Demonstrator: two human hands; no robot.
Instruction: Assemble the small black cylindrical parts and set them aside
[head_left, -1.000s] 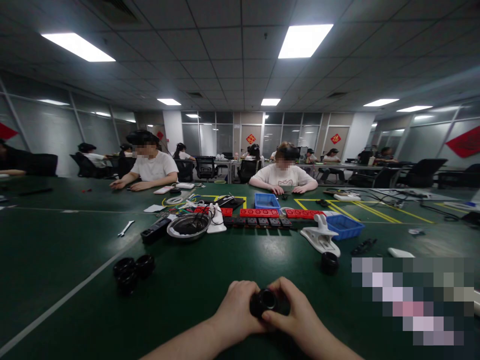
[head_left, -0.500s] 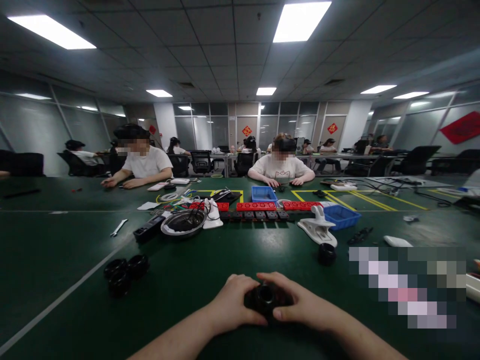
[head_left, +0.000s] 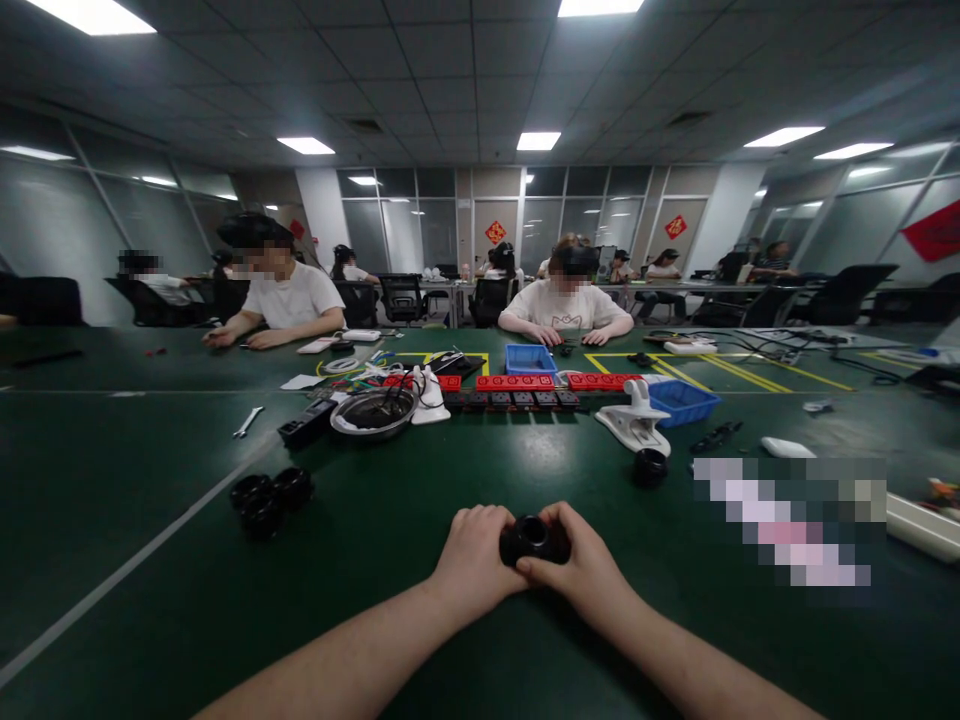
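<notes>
A shiny black rounded part with a round hole in its top [head_left: 516,546] is between my two hands, low over the green table. My left hand [head_left: 474,558] is closed against its left side, with its thumb partly hidden. On the other side, my right hand [head_left: 583,562] grips it, fingers behind and thumb across the front. Three similar black ring-shaped pieces [head_left: 261,518] stand clustered to the left. One more black ring-shaped piece [head_left: 649,468] sits ahead to the right, near a white clamp-like stand [head_left: 634,425].
Farther off are a metal bowl [head_left: 373,433], a wrench [head_left: 248,422], red socket strips [head_left: 514,382] and blue trays [head_left: 682,402]. A pale object [head_left: 926,530] lies at the right, beside a blurred-out area. Two people sit across the green table [head_left: 375,580].
My view has tilted downward, so the table things sit higher in the picture. My right hand has closed nearer around the black part, its thumb now across the front.
</notes>
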